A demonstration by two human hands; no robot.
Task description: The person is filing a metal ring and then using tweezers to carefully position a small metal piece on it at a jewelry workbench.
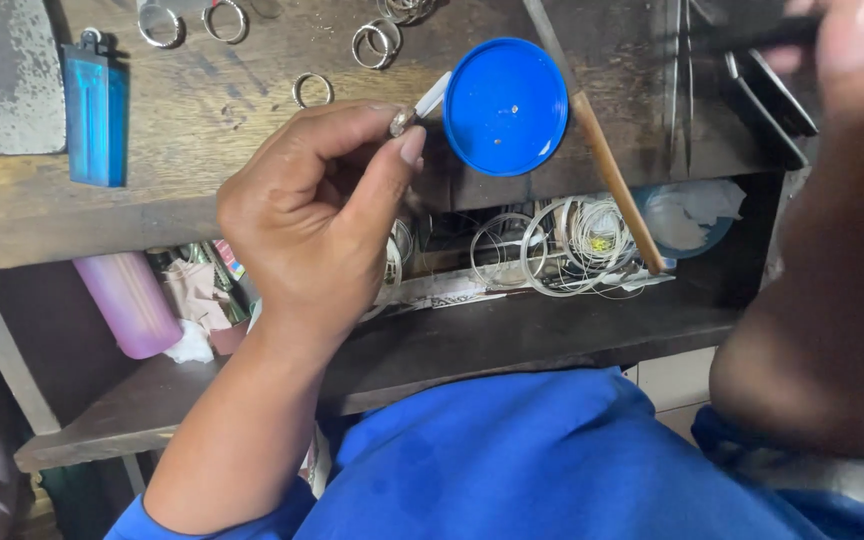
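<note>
The left hand (pixel 317 215) is raised over the front edge of the wooden bench (pixel 202 130), its thumb and forefinger pinched tight around a small silver ring (pixel 401 122). A thin white stick (pixel 434 96) pokes out from the ring, slanting up toward the blue round lid (pixel 505 106) that lies flat on the bench just beside the fingertips. The remaining fingers are curled into the palm.

The right hand (pixel 837 50) sits at the top right corner, very close to the camera and badly blurred. It appears to close on a dark slim tool (pixel 742 40), but I cannot tell its grip for sure.

On the bench behind the left hand lie several loose silver rings (pixel 312 90), and at the far left a blue lighter (pixel 95 115) lies flat. A wooden-handled tool (pixel 607 165) slants from the bench top down into the open shelf (pixel 512 330) below, where coils of silver wire (pixel 562 245) are heaped. A pink lighter (pixel 132 303) lies at the shelf's left end, next to crumpled paper. A blue garment (pixel 552 460) fills the bottom of the view.
</note>
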